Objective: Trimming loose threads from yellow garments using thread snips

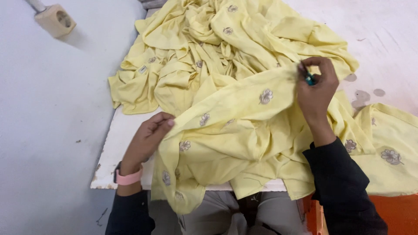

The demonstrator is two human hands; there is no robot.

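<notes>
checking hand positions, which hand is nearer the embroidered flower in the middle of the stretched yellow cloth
Right. The right hand pinches the yellow cloth just right of the embroidered flower, with a small teal tool. The left hand grips the cloth's edge far to its lower left.

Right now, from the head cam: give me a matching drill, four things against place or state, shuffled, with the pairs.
Things:
1. left hand
2. right hand
3. wall socket
4. pink wristband

Place or state:
A. mounted on the grey wall, top left
B. worn just below the left hand
C. pinching the near edge of the yellow flowered fabric at the table's left side
D. raised, closed on a small teal tool against the lifted fabric fold

Pairs: 1-C, 2-D, 3-A, 4-B
</notes>
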